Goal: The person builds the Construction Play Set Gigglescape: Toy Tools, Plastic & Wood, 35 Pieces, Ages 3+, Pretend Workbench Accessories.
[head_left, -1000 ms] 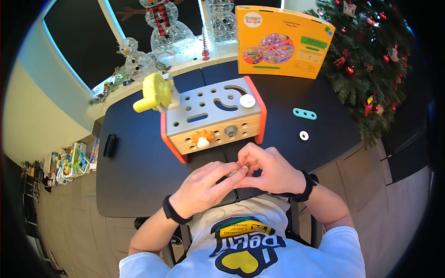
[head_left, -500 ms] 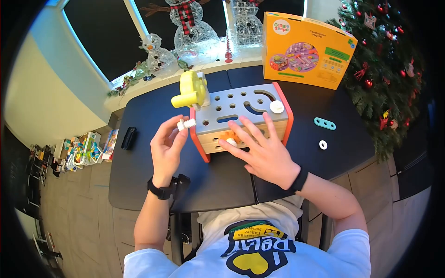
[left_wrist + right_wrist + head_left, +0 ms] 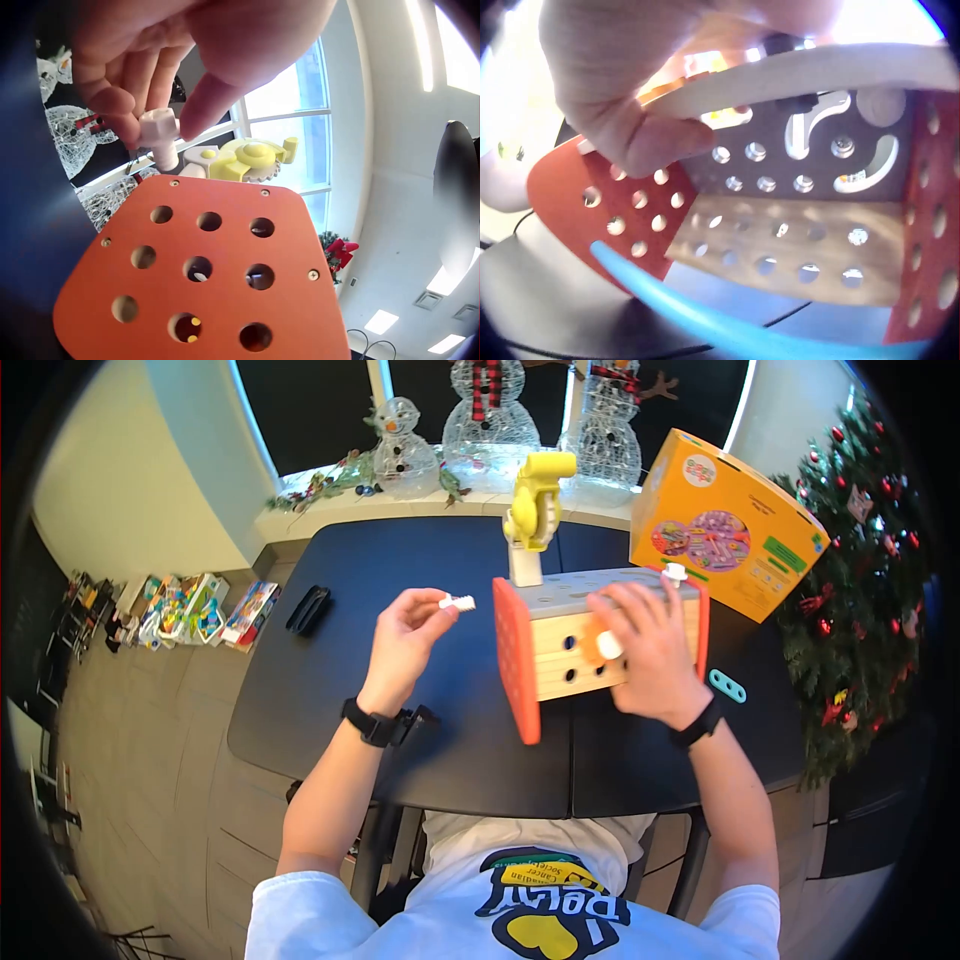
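My left hand (image 3: 403, 645) pinches a white toy bolt (image 3: 458, 603) between thumb and fingertips, left of the toy workbench (image 3: 516, 650). Close up in the left wrist view, the bolt (image 3: 159, 131) has a faceted head and its shank points down past the top of the red side panel (image 3: 232, 247). My right hand (image 3: 655, 660) grips the wooden front of the workbench, its thumb (image 3: 671, 142) hooked round the panel's edge in the right wrist view. Beside those fingers, an orange gear with a white bolt head (image 3: 608, 646) sits on the front.
A yellow geared piece (image 3: 535, 510) rises from the bench's left top, and a white bolt head (image 3: 674, 572) shows at the right. The yellow box (image 3: 725, 525) stands behind. A teal strip (image 3: 727, 686) lies right, a black case (image 3: 309, 610) left.
My hands have parted from in front of the bench. The left has moved out with the bolt; the right has gone from lying spread over the bench to gripping it. The bench has turned.
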A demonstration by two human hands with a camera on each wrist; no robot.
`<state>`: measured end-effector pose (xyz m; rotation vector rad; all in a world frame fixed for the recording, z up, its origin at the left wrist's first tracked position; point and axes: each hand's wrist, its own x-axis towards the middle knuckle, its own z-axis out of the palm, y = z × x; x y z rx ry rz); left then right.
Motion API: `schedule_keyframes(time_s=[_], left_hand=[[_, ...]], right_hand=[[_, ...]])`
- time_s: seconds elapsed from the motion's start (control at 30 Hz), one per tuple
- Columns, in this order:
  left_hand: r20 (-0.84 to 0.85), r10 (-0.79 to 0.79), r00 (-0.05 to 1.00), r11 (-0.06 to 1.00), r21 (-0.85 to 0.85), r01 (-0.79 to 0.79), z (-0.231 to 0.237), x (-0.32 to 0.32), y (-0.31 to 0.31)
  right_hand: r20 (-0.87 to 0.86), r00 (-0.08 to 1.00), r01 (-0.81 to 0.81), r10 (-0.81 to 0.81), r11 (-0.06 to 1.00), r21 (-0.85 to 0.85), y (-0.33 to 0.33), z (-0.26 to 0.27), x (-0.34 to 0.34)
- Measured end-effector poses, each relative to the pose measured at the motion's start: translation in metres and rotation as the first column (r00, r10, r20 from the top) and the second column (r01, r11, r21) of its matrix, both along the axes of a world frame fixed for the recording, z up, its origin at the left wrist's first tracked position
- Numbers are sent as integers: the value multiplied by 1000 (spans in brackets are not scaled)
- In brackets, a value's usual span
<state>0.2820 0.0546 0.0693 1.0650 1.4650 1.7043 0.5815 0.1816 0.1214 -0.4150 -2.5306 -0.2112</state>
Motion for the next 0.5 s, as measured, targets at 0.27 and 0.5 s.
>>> schedule_keyframes(time_s=[0.27, 0.5], left_hand=[[-26, -113, 993, 982, -156, 108, -23, 13, 12], [-99, -141, 985, 945, -311, 104, -40, 13, 24]], right_hand=[[93, 990, -77, 105, 961, -264, 28, 39, -9], [162, 985, 12, 63, 904, -427, 34, 40, -15]])
